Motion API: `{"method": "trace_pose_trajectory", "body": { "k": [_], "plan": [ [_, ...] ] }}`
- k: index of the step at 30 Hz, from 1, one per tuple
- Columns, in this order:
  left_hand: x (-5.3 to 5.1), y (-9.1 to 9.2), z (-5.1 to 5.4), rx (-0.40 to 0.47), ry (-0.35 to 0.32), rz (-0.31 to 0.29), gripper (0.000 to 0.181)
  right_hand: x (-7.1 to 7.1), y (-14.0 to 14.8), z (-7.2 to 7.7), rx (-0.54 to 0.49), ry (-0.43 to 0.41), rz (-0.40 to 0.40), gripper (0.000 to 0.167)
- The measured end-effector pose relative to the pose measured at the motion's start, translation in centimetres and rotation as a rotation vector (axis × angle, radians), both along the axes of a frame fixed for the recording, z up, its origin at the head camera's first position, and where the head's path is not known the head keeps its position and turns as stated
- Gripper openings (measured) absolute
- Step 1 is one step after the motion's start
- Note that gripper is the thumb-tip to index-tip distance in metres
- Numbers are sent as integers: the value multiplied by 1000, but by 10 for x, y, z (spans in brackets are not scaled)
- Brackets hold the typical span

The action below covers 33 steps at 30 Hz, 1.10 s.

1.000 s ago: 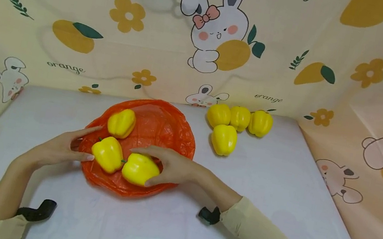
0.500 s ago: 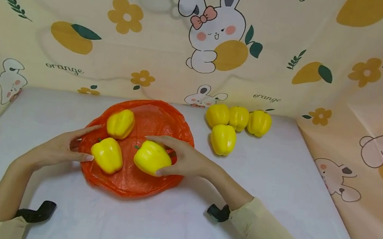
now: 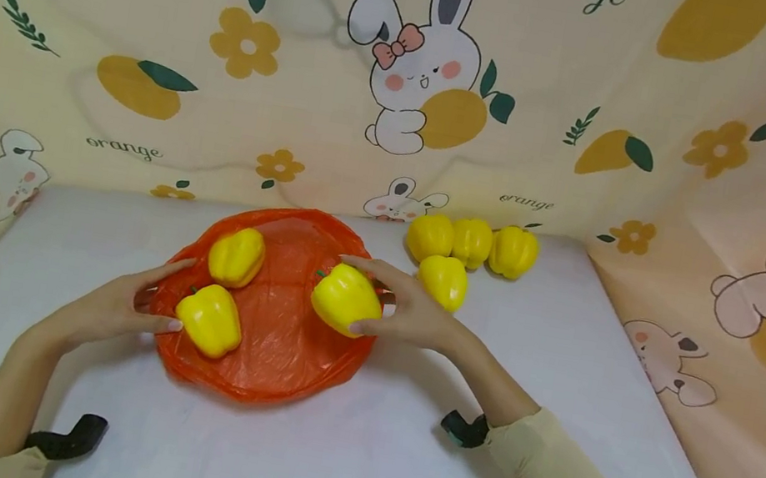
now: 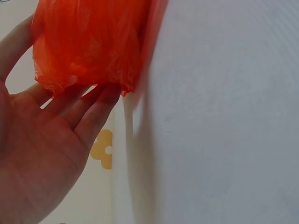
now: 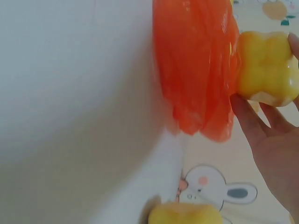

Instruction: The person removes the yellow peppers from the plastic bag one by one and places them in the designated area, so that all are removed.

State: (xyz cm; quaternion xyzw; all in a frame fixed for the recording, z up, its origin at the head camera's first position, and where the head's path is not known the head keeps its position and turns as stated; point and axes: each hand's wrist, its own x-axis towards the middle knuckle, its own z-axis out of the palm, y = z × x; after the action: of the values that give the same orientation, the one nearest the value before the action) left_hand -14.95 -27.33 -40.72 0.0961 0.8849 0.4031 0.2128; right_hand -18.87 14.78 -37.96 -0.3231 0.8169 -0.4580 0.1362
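A yellow bell pepper [image 3: 346, 300] with a green stem is in my right hand [image 3: 410, 307], which grips it by its blunt end. In the head view it covers part of the right rim of the red plastic bag [image 3: 282, 341]. The right wrist view shows this pepper beside the bag's upper edge. Two more yellow bell peppers, one rear [image 3: 237, 257] and one front [image 3: 210, 320], sit in the left part of the bag. My left hand [image 3: 93, 309] rests at the bag's left side with fingers spread; the left wrist view shows several fingertips hidden behind the plastic.
Several yellow bell peppers stand at the back right of the white table [image 3: 330, 467]. One of them, the front pepper [image 3: 444, 279], lies just beyond my right hand. A patterned cloth [image 3: 186, 3] hangs behind the table and along its right side.
My right hand has lifted its bell pepper from beside the front pepper in the bag and carried it right and back toward the right rim. My left hand stays at the bag's left side.
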Motion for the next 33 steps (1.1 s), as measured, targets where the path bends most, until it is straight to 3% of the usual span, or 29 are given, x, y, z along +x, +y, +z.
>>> {"method": "trace_pose_trajectory", "body": {
  "k": [8,17,33],
  "plan": [
    [0,1,-4,9,-2,5,95,-2,22,7,-35,-1,-78,80],
    [1,1,-1,-8,-2,11,96,-5,45,13,-44,-22,-193,80],
    [-1,0,-2,24,8,3,93,-4,92,15,-39,19,-364,81]
  ]
}}
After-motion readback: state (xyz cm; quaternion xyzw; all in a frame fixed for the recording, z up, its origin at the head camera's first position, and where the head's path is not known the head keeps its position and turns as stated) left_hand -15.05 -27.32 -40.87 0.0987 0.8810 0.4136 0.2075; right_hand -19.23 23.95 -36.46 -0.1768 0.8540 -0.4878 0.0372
